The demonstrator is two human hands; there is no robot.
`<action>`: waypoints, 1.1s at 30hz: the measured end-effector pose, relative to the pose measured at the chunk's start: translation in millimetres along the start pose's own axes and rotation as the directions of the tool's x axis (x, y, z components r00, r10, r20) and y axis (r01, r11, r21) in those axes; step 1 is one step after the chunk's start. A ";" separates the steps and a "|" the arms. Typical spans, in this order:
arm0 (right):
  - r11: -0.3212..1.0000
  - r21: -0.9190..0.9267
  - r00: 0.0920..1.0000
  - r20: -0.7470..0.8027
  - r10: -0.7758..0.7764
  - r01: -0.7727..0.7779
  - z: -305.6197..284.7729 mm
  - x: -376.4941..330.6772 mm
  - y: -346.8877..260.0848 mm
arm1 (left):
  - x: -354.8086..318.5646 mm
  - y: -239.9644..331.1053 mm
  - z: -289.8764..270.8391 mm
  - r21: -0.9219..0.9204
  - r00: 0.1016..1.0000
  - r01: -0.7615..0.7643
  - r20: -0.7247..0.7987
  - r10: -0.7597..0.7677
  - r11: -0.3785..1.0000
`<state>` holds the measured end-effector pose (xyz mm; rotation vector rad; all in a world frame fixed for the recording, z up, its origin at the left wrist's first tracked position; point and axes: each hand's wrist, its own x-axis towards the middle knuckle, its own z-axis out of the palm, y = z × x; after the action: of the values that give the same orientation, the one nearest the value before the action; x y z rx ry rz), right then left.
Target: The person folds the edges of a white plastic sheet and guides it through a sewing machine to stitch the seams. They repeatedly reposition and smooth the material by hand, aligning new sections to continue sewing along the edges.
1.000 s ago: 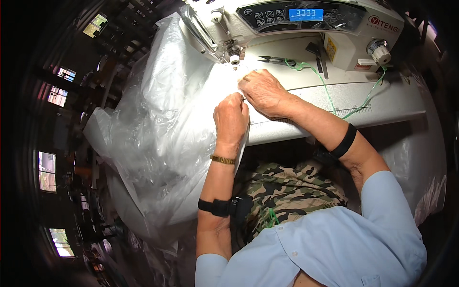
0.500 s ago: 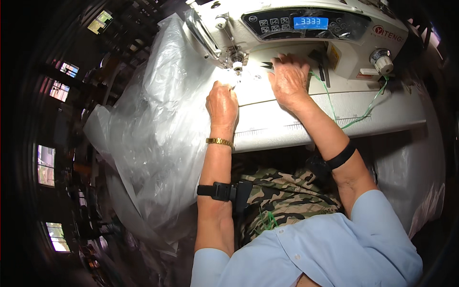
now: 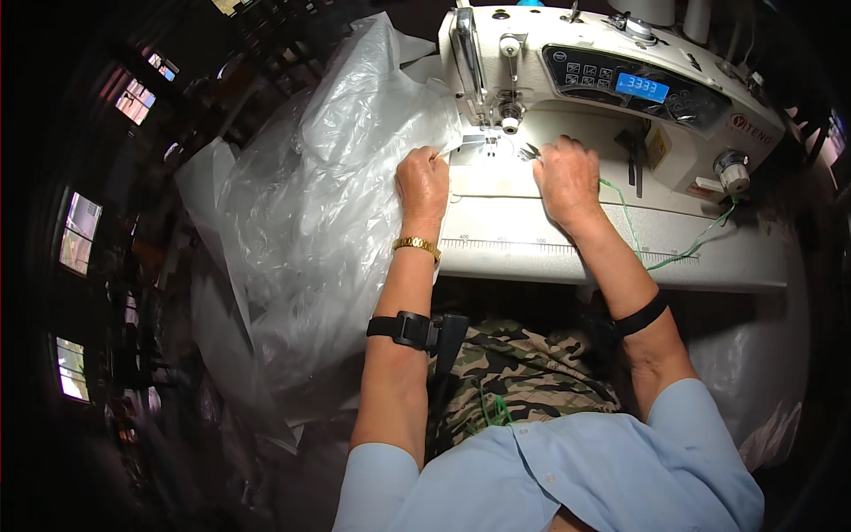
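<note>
The white sewing machine (image 3: pixel 585 49) stands before me, its needle area brightly lit. My left hand (image 3: pixel 422 188) is closed, thumb and forefinger pinching the edge of a translucent plastic sheet (image 3: pixel 328 195) left of the needle. The sheet spills off the table's left side in wrinkled folds. To the right of the needle, my right hand (image 3: pixel 567 182) is curled over small dark thread snips (image 3: pixel 529 152). Their pointed tips stick out toward the needle; the rest is hidden by the fingers. A green cord (image 3: pixel 628 217) runs from beside this hand toward the machine's hand dial.
A marked ruler strip (image 3: pixel 505 244) runs along the table's front edge. Dark tools (image 3: pixel 631 160) lie under the machine arm. A lit control panel (image 3: pixel 634 86) faces me, with a dial (image 3: pixel 732 173) at right. White thread cones (image 3: pixel 696 19) stand behind.
The view has shifted, so the machine appears farther right and lower. My left hand has moved left, away from the needle; my right hand has come slightly nearer it with the snips.
</note>
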<state>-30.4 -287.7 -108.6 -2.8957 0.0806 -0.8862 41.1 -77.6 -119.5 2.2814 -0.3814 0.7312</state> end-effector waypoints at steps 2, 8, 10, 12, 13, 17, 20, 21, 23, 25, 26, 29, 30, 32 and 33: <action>0.993 -0.002 0.992 0.037 -0.118 0.118 1.7 -3.5 -6.1 | -4.7 -1.2 -4.5 -0.069 0.999 0.022 -0.029 -0.024 0.997; 0.917 0.289 0.961 -0.078 -0.265 0.276 -3.6 -9.3 -30.9 | -15.5 1.4 -11.2 -0.127 0.997 -0.028 -0.070 0.020 0.991; 0.944 0.324 0.993 0.077 -0.095 0.065 -5.2 -8.4 -39.1 | -17.4 2.5 -11.8 -0.146 0.996 0.085 -0.009 -0.087 0.986; 0.956 0.285 0.992 0.081 -0.094 0.067 -5.4 -7.0 -45.7 | -18.1 3.2 -11.6 -0.156 0.998 0.058 -0.027 -0.063 0.986; 0.965 0.253 0.991 0.089 -0.096 0.071 -4.3 -6.3 -48.6 | -18.5 3.4 -11.1 -0.163 0.998 0.025 -0.059 -0.035 0.986; 0.972 0.217 0.992 0.076 -0.103 0.084 5.2 -0.7 -58.3 | -20.8 2.8 -9.3 -0.176 0.997 0.057 -0.033 -0.063 0.983; 0.981 0.186 0.986 0.146 -0.085 0.057 13.7 7.7 -65.1 | -22.6 3.5 -9.3 -0.206 0.996 0.066 -0.039 -0.076 0.976; 0.981 0.181 0.981 0.169 -0.092 0.061 15.3 10.5 -67.1 | -23.0 4.1 -10.0 -0.183 0.998 0.052 -0.037 -0.060 0.982; 0.986 0.154 0.980 0.177 -0.093 0.065 17.0 14.1 -70.8 | -23.2 5.5 -11.9 -0.177 0.998 0.048 -0.022 -0.053 0.983; 0.990 0.122 0.977 0.195 -0.089 0.066 16.6 11.7 -71.3 | -23.2 6.4 -12.9 -0.195 0.995 0.094 0.008 -0.095 0.976; 0.987 0.145 0.974 0.204 -0.101 0.072 15.6 8.0 -69.2 | -23.3 6.5 -12.7 -0.203 0.991 0.136 0.038 -0.131 0.970; 0.980 0.180 0.973 0.200 -0.118 0.082 12.3 -7.9 -52.8 | -23.4 3.8 -8.3 -0.144 0.994 0.105 -0.003 -0.106 0.984; 0.967 0.220 0.981 0.118 -0.156 0.127 11.1 -11.4 -41.9 | -23.3 2.4 -5.0 -0.143 0.993 0.113 -0.001 -0.114 0.983; 0.979 0.180 0.990 0.083 -0.110 0.094 9.7 -12.6 -17.3 | -23.6 -0.5 0.4 0.017 0.999 0.040 0.025 -0.041 0.999; 0.962 0.248 0.993 -0.010 -0.114 0.113 7.4 -12.4 -3.0 | -24.2 -1.2 2.0 0.012 0.999 0.035 0.032 -0.035 0.999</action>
<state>-36.5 -283.0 -121.3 -2.6888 -0.1855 -0.8406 23.1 -76.6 -135.9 2.3071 -0.3525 0.6812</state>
